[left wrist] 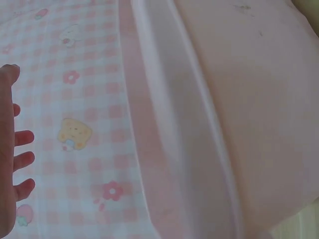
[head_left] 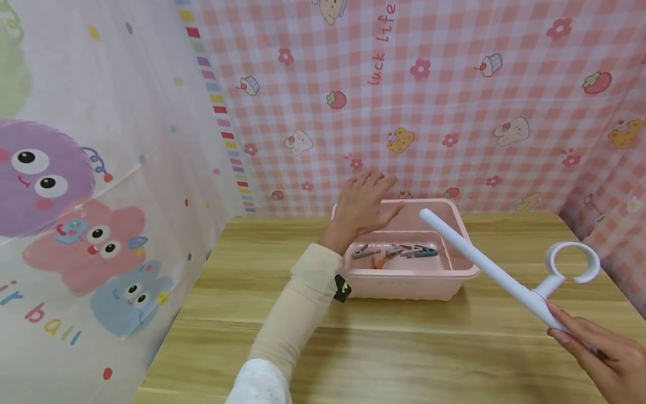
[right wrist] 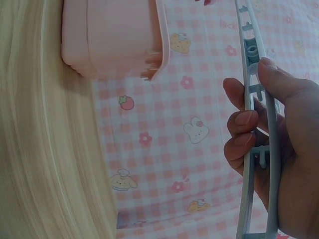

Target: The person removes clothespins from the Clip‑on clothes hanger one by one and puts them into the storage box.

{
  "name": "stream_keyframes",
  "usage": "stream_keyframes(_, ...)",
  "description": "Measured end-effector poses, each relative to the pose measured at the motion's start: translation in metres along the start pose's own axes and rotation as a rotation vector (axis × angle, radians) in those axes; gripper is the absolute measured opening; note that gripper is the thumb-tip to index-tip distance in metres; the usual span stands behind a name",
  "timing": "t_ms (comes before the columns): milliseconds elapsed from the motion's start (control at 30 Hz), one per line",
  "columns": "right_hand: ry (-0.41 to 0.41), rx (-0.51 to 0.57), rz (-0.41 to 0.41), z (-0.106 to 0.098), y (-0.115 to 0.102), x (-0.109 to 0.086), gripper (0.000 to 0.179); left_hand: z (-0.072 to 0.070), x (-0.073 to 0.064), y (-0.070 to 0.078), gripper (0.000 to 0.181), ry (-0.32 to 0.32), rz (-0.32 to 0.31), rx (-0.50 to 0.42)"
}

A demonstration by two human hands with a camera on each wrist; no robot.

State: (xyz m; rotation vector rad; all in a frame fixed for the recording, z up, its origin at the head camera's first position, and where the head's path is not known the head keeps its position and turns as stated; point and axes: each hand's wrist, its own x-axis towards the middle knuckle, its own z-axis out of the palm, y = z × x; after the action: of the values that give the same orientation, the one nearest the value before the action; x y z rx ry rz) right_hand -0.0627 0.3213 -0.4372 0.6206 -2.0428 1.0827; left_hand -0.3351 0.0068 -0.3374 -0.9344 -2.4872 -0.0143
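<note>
My right hand (head_left: 608, 350) grips a pale plastic hanger (head_left: 504, 280) with an open ring hook, held up at the right side. In the right wrist view, the thumb and curled fingers (right wrist: 244, 118) wrap its ribbed bar. My left hand (head_left: 360, 205) hovers over the back left of a pink plastic bin (head_left: 404, 286), fingers spread and holding nothing. Its fingertips show at the left edge of the left wrist view, beside the bin's wall. Several clothes pegs (head_left: 423, 252), grey and orange, lie on the bin's floor; the left forearm and hand hide part of the bin.
The bin stands on a wood-grain table (head_left: 242, 314) near its back edge. Behind hangs a pink checked cloth (head_left: 434, 101), and a white cartoon cloth (head_left: 166, 101) hangs at the left. A small black-and-yellow item (head_left: 342, 288) shows by the left forearm at the bin's front left corner.
</note>
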Motion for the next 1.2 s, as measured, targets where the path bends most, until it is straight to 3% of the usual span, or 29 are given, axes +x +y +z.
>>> stream_keyframes(167,0.007,0.047,-0.014,0.003,0.002,0.001,0.051,-0.014,-0.014,-0.008,0.053,0.083,-0.023,-0.002)
stream_keyframes(333,0.009,0.104,-0.035,0.006,0.005,0.001,0.048,-0.021,-0.039,-0.023,0.054,0.173,-0.060,-0.045)
stream_keyframes(567,-0.010,0.091,-0.022,0.007,0.007,0.001,0.047,-0.008,-0.078,-0.055,0.048,0.356,-0.120,-0.109)
stream_keyframes(700,-0.018,0.107,-0.019,0.008,0.007,-0.002,0.045,0.005,-0.097,-0.073,0.046,0.382,-0.186,-0.132)
stream_keyframes(900,-0.032,0.122,-0.024,0.009,0.008,-0.005,0.043,0.022,-0.121,-0.093,0.049,0.335,-0.313,-0.112)
stream_keyframes(1100,-0.050,0.161,-0.035,0.011,0.009,-0.007,0.045,0.036,-0.140,-0.104,0.063,0.174,-0.443,-0.118)
stream_keyframes(1200,-0.079,0.125,-0.006,0.012,0.010,-0.009,0.044,0.046,-0.149,-0.109,0.069,0.084,-0.491,-0.110)
